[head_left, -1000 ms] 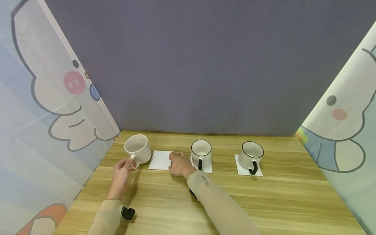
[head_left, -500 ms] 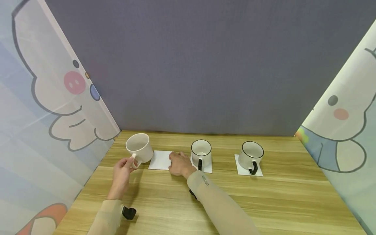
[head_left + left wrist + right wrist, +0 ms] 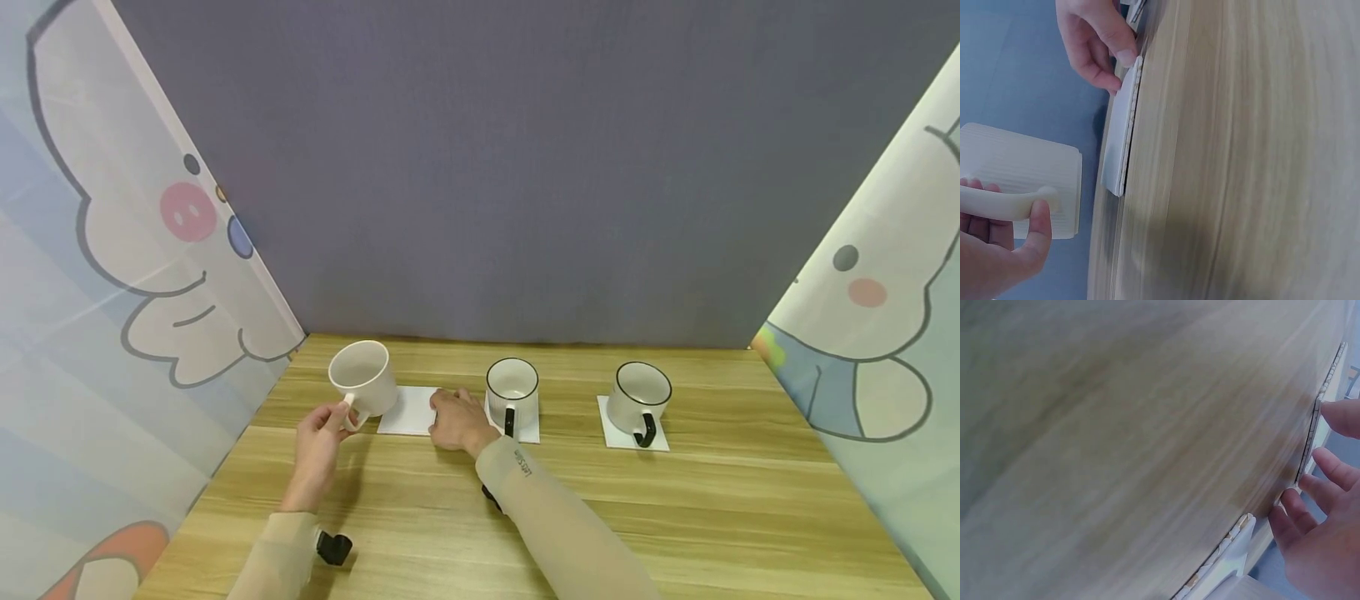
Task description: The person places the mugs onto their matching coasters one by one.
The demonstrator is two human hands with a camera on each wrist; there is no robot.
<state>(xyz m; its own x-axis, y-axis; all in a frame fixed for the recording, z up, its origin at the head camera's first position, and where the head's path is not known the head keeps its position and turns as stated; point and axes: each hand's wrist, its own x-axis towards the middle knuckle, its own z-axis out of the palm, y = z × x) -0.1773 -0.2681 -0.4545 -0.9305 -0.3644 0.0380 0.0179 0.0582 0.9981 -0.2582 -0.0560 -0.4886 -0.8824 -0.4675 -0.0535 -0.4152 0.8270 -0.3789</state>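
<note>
My left hand (image 3: 321, 433) pinches the handle of a plain white mug (image 3: 377, 395), thumb on one side and fingers on the other. In the left wrist view the mug (image 3: 1019, 169) hangs raised, apart from the white square coaster (image 3: 1119, 140). That coaster (image 3: 408, 408) lies flat on the table at the left. At its right end my right hand (image 3: 459, 421) holds it, the thumb at its front edge and the bent fingers farther back; the hand hides that end.
A black-rimmed white mug (image 3: 525, 408) with a black handle stands on a coaster beside my right hand. Another such mug (image 3: 628, 412) stands on a coaster (image 3: 613, 435) farther right. A grey partition (image 3: 480, 183) rises behind the wooden table (image 3: 720, 500).
My left hand has brought the white mug a little to the right, nearer to the coaster. The right hand keeps its place on the coaster.
</note>
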